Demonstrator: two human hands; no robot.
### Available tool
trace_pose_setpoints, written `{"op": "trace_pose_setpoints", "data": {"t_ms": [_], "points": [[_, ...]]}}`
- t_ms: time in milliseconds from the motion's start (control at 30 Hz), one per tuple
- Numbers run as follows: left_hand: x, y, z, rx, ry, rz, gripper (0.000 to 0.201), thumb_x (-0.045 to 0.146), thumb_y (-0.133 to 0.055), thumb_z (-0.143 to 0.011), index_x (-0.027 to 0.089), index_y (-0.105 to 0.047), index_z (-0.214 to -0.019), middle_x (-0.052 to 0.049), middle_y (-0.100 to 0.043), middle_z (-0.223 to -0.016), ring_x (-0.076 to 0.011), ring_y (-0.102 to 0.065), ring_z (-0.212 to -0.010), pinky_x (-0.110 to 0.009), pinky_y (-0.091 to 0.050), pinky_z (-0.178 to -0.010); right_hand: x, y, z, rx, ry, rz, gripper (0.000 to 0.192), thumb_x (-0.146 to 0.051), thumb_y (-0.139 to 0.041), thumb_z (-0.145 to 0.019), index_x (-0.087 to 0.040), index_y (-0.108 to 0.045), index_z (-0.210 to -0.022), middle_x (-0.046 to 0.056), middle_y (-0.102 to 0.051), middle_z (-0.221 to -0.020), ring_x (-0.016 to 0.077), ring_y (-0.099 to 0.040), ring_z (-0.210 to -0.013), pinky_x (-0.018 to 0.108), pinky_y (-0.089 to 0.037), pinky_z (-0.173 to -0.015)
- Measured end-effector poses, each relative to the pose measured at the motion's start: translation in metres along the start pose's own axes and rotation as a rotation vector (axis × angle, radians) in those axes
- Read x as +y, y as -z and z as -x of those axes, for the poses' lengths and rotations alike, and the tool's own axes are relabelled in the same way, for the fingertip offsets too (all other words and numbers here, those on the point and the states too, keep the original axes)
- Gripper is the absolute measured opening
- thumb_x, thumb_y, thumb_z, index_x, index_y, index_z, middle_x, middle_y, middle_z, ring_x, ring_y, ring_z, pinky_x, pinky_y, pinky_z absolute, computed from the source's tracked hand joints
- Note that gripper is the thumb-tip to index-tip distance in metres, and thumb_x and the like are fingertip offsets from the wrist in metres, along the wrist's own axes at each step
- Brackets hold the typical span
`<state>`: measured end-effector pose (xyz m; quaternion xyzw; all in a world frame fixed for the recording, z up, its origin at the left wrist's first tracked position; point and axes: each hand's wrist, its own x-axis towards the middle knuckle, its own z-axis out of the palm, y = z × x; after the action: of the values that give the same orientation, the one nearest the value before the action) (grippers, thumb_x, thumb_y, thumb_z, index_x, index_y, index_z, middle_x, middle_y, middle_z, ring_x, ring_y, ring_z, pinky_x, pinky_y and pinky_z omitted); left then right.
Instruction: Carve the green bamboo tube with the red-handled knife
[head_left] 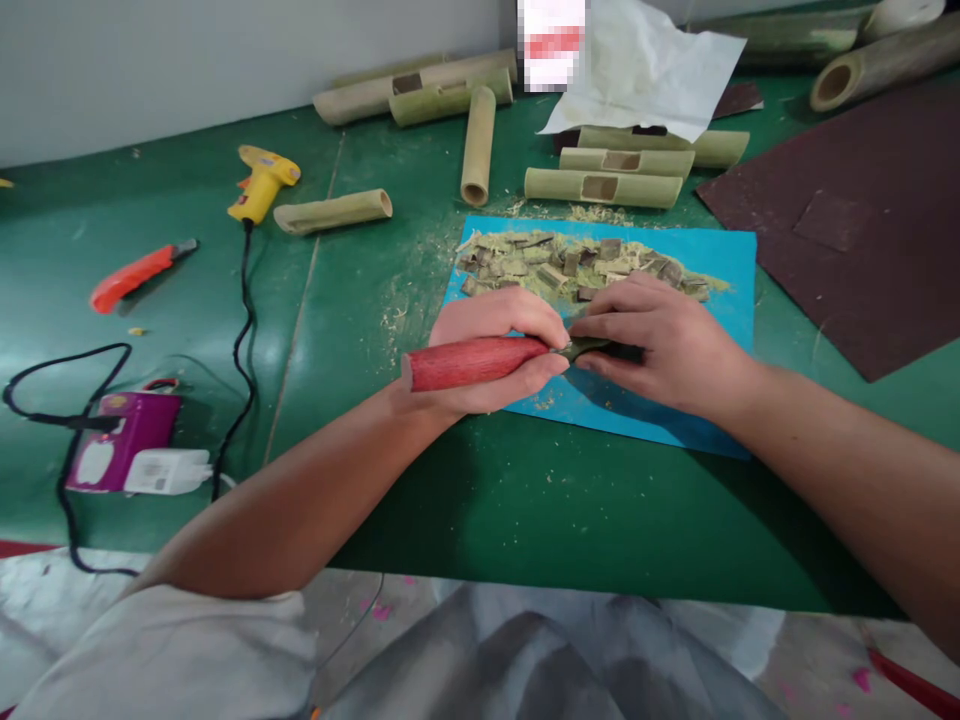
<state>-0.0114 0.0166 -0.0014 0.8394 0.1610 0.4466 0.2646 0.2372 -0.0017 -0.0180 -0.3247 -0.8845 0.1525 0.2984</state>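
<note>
My left hand [491, 335] grips a carving tool with a red wooden handle [465, 363], its tip pointing right. My right hand [660, 340] pinches a small dark green bamboo piece [592, 348] where the tool's tip meets it. Both hands rest over a blue cutting mat [712, 270] on the green table [487, 500]. A pile of bamboo chips and shavings [577, 262] lies on the mat just behind my hands.
Several cut bamboo tubes [604, 187] lie behind the mat, one tube [334, 211] to the left. A yellow glue gun [260, 183], an orange utility knife [135, 276] and a purple power strip [124, 440] with cables sit left. Brown sandpaper sheets [862, 230] lie right; white paper [645, 70] behind.
</note>
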Motion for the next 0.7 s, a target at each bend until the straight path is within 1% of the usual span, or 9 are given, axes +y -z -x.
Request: {"op": "trace_pose_setpoints", "data": {"t_ms": [200,433,533,633,700], "points": [[0.0005,-0.0008,0.0000,0.001,-0.022,-0.008,0.006,0.025,-0.078,-0.093,0.021,-0.074,-0.093,-0.002,-0.083,-0.090,-0.0139,-0.080,-0.082,-0.024,-0.066,-0.080,-0.0009,0.0005,0.0003,-0.005,-0.002,-0.002,0.023,-0.033,-0.065,-0.103,-0.020,-0.082,-0.112,0.011,-0.077,-0.103,0.0265,-0.068,-0.094,0.043,-0.053,-0.086],[0.0012,-0.0006,0.0005,0.002,-0.022,-0.004,0.006,0.022,-0.079,-0.091,0.019,-0.075,-0.092,-0.003,-0.083,-0.090,-0.0138,-0.080,-0.083,-0.023,-0.066,-0.081,-0.0009,0.0004,0.0005,0.009,0.005,-0.017,0.024,-0.033,-0.065,-0.102,-0.019,-0.082,-0.112,0.012,-0.077,-0.101,0.0274,-0.068,-0.095,0.043,-0.053,-0.085],[0.0034,-0.0023,-0.0014,-0.006,0.015,-0.003,0.004,0.019,-0.076,-0.091,0.021,-0.074,-0.088,-0.002,-0.082,-0.088,-0.0137,-0.079,-0.082,-0.025,-0.066,-0.080,-0.0011,0.0003,0.0005,0.004,-0.003,-0.023,0.024,-0.033,-0.065,-0.103,-0.019,-0.082,-0.112,0.012,-0.077,-0.102,0.0271,-0.068,-0.095,0.043,-0.053,-0.087],[0.0050,-0.0044,-0.0026,0.032,0.044,0.006,0.013,0.014,-0.070,-0.091,0.020,-0.070,-0.080,0.000,-0.079,-0.079,-0.0123,-0.076,-0.075,-0.025,-0.063,-0.073,-0.0019,0.0010,0.0003,0.002,-0.016,-0.023,0.023,-0.033,-0.066,-0.102,-0.020,-0.082,-0.110,0.012,-0.077,-0.104,0.0278,-0.068,-0.096,0.044,-0.053,-0.087],[0.0049,-0.0049,-0.0019,0.075,0.020,0.011,0.016,0.017,-0.069,-0.090,0.020,-0.067,-0.075,0.001,-0.076,-0.072,-0.0111,-0.072,-0.066,-0.024,-0.059,-0.064,-0.0025,0.0019,-0.0001,-0.005,-0.018,-0.015,0.023,-0.034,-0.066,-0.102,-0.019,-0.082,-0.110,0.013,-0.077,-0.104,0.0282,-0.068,-0.096,0.045,-0.053,-0.087]]}}
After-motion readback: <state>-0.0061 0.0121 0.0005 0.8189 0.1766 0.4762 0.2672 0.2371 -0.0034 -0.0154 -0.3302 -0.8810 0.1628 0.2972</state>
